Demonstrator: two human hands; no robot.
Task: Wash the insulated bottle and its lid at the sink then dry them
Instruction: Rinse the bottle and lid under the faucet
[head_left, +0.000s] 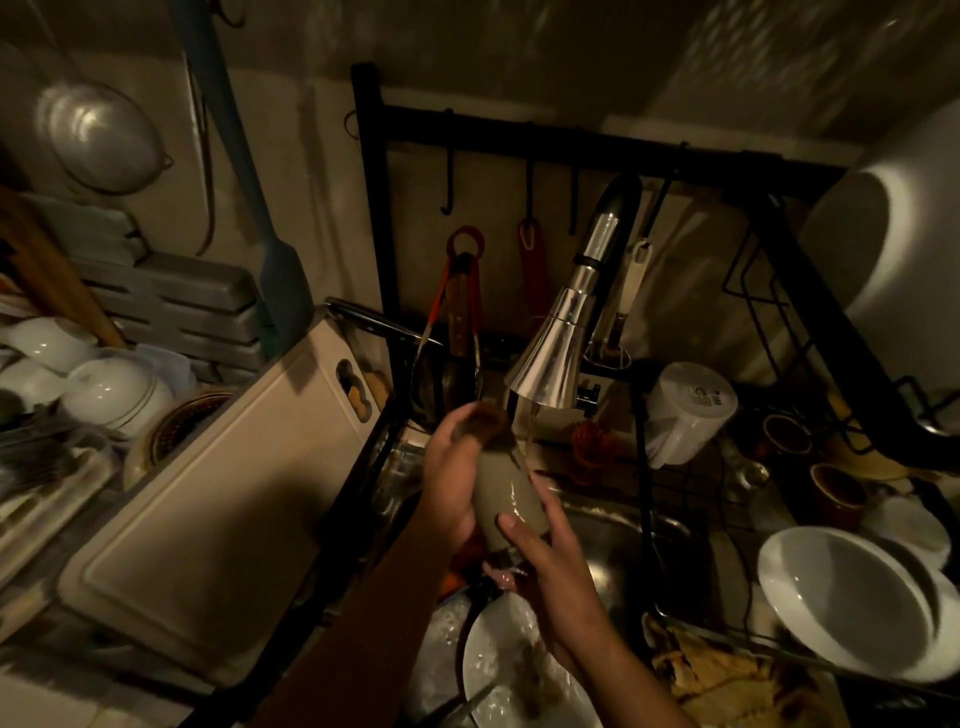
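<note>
Together the hands clasp the bottle (511, 496) under the faucet (550, 358), left hand (454, 470) uppermost, right hand (550, 564) lowest.

Steel sink (628, 540) is mid-scene, with the chrome cone-shaped faucet head (550, 358) hanging over its far side. The beige cylindrical insulated bottle (506, 499) is tilted right under that, above the basin. A round white ceramic plate (498, 670) is in the sink's near end. The pale rectangular plastic cutting board (218, 499) lies left of the sink, white ceramic bowls (109, 389) off its far-left side. Right of the sink there's a wide white ceramic bowl (852, 608) near, and an upturned white plastic jug (685, 410) farther back.
</note>
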